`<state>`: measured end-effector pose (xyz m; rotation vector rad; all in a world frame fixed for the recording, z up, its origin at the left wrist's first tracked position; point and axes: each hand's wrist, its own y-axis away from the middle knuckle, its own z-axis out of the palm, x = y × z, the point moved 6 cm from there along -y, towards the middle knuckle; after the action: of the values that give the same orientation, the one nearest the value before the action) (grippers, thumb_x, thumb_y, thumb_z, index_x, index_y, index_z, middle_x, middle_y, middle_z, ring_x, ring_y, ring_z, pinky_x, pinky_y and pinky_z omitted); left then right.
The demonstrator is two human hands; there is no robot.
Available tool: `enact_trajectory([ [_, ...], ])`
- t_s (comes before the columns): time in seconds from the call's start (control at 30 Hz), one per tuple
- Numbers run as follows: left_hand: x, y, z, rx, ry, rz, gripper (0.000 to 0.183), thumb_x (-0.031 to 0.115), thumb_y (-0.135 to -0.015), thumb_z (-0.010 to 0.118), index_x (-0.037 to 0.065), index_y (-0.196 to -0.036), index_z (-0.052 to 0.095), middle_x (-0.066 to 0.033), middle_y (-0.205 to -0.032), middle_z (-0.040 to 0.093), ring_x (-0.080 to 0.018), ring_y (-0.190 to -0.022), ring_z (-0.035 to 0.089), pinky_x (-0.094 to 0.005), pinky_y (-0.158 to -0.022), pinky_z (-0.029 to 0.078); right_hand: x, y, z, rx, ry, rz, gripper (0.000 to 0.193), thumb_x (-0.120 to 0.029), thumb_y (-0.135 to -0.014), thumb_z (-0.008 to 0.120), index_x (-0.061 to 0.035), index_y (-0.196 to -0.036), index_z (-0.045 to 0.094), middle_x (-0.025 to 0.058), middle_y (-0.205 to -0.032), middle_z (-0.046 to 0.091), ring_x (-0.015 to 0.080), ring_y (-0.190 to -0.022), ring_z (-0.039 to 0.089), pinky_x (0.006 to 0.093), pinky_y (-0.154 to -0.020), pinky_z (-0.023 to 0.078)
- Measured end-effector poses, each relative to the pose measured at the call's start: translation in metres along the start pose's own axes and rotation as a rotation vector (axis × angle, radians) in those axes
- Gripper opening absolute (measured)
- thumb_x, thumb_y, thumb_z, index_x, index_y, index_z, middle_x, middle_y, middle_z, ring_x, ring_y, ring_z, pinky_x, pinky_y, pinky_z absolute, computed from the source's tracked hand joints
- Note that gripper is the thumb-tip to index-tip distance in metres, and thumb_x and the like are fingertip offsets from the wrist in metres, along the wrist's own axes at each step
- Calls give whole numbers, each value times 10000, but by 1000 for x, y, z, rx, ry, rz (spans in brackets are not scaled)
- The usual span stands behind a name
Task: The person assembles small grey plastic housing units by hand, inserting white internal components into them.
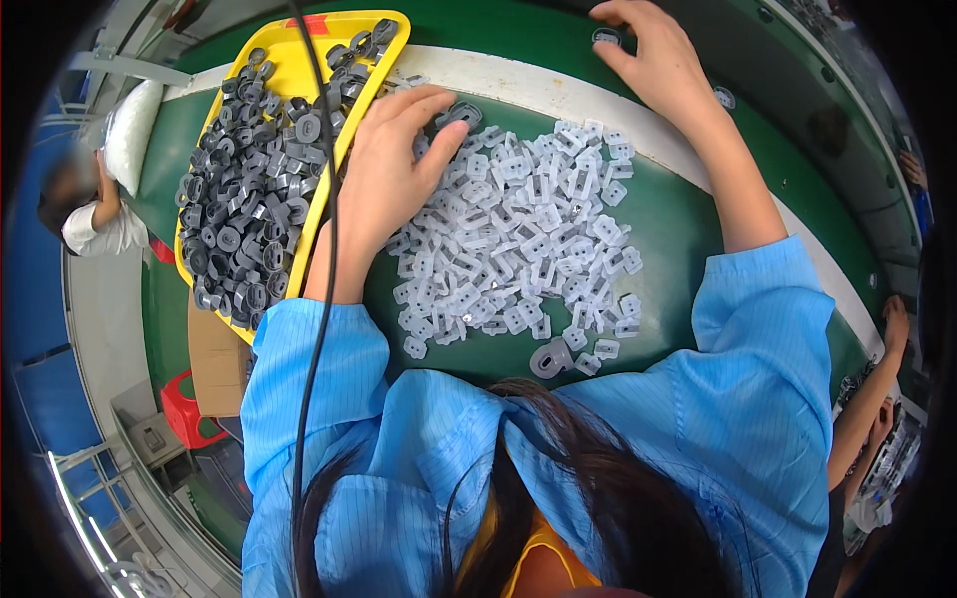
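Note:
My left hand (391,169) reaches over the left edge of a pile of translucent white plastic pieces (518,234). Its thumb and fingers close around a small dark grey plastic part (461,116). Farther off on the right, my right hand (660,62) extends past the pale strip over the dark green surface. A small grey and clear plastic part (605,37) sits between its thumb and fingertips. Beside my left wrist stands a yellow tray (317,231), heaped with dark grey plastic parts (239,199).
A lone grey part (549,359) lies at the pile's near edge. A black cable (327,149) hangs in front of the tray. Another small part (725,98) lies beyond the pale strip (658,145). Co-workers' arms (865,419) show at right; a person (95,204) sits at far left.

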<state>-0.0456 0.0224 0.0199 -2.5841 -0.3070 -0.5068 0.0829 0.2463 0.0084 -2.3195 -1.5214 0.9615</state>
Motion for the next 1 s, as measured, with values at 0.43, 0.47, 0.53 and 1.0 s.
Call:
enact_trajectory([
  [0.43,13,-36,33,-194,93,-4,301,211,-785,689,35,-1030,677,-135,-1063,599,-306,-947,602,-361,-851,480,-37,16,29,-452,-492,237,237,-217,-727,717,1,-794,651,88,-723,654,178,-666,624,302,-626,489],
  [0.47,9,-34,30,-174,115,6,329,241,-775,712,43,-1036,679,-126,-1065,596,-298,-939,606,-359,-846,481,-39,13,28,-401,-461,185,285,-256,-745,719,11,-816,652,68,-698,646,144,-631,611,278,-591,483],
  [0.53,7,-30,27,-170,148,-3,341,259,-764,726,49,-1029,684,-120,-1065,593,-292,-936,605,-356,-845,481,-41,12,22,-521,-481,264,257,-244,-797,693,3,-844,638,31,-697,608,95,-624,554,239,-570,447],
  [1.0,1,-34,37,7,102,20,235,218,-722,756,31,-838,674,-109,-955,620,-299,-955,569,-373,-822,461,-53,-8,17,-310,-259,104,218,-210,-782,676,3,-756,641,49,-664,615,118,-601,570,261,-578,461],
])
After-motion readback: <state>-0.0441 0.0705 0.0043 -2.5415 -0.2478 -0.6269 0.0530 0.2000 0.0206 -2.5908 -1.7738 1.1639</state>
